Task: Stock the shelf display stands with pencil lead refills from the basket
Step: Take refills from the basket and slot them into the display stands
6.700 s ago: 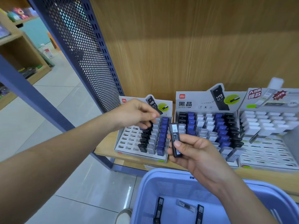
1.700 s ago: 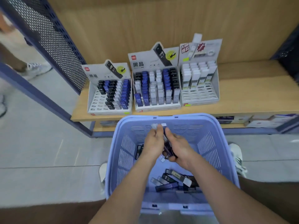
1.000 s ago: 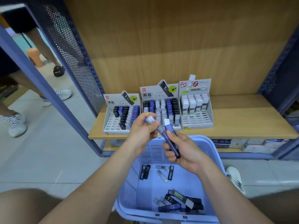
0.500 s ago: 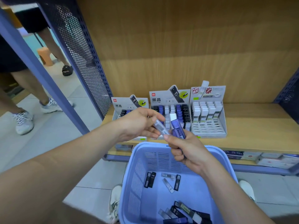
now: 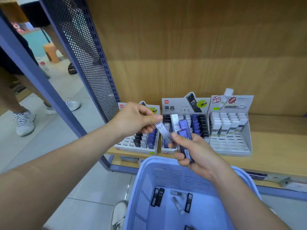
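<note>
Head view, left hand: the left hand (image 5: 135,121) pinches the top end of a grey refill (image 5: 163,131) marked HB 0.7 between thumb and curled fingers. The refill slants down toward the other hand.
Head view, right hand: the right hand (image 5: 195,152) has thumb and fingers wrapped round a small bundle of refills (image 5: 182,130), one grey and at least two blue, held upright above the far rim of the basket (image 5: 150,178).
Contact: the grey refill's lower end meets the bundle at the right thumb. It looks as if it is being drawn out of the bundle, though I cannot tell whether the right hand grips it too.
Stands: three stand in a row at the left end of the shelf (image 5: 275,143), close to its front edge.
Left stand (image 5: 127,143): black, grey and blue columns fill its right side, and the slots on its left are open.
Middle stand (image 5: 177,107): close to full as far as the hands let it show.
Right stand (image 5: 230,145): white-capped refills fill the back rows, and the front rows are open.
Basket contents: loose refills (image 5: 177,199) lie flat on the floor of the basket, black and grey, with more at the near edge.
Progress: roughly midway, I would judge. Both hands' refills are not yet slotted, the basket is not emptied, and two stands have room.
</note>
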`<state>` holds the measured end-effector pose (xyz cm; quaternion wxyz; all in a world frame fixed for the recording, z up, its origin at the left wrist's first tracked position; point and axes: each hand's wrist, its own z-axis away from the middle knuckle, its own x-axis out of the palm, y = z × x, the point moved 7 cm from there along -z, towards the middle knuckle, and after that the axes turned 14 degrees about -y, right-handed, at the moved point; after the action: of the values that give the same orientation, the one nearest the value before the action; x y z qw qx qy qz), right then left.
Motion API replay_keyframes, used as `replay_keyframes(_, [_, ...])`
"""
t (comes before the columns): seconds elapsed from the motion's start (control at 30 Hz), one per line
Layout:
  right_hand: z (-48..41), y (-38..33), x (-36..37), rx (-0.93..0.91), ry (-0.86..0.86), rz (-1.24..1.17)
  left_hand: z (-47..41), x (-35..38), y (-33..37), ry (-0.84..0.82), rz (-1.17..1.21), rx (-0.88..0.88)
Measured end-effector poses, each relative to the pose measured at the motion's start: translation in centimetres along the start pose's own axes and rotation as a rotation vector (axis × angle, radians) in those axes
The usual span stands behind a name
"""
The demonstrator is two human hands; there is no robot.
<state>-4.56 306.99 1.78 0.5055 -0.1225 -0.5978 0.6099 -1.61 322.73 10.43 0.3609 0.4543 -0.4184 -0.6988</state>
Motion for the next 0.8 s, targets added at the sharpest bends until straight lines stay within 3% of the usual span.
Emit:
replay_keyframes(0.1, [-1.4,-1.0,0.6,-0.002,-0.041,0.156,-0.7,-0.8,-0.5,0.068,-0.013,-0.002])
replay_keyframes(0.2, [-2.8,-1.6,1.2,-0.01,-0.069,0.271,-1.3,-0.9,-0.9,0.029,0.027,-0.003])
replay_keyframes(0.33, [-4.0,-1.3,1.4,-0.009,-0.072,0.274,-1.8,-2.0,-1.1,-0.004,0.049,0.005])
replay_keyframes(0.43, [-4.5,-1.1,0.8,0.005,0.005,0.237,-2.3,-4.4,-0.7,0.071,-0.002,0.017])
replay_keyframes(0.6, [-5.7,-1.7,-0.5,-0.01,0.089,0.218,-4.2,-9.2,-1.1,0.174,-0.29,-0.037])
replay_keyframes(0.8, [-6.5,-1.4,-1.8,-0.062,0.12,0.308,-6.4,-9.4,-4.6,0.177,-0.662,-0.096])
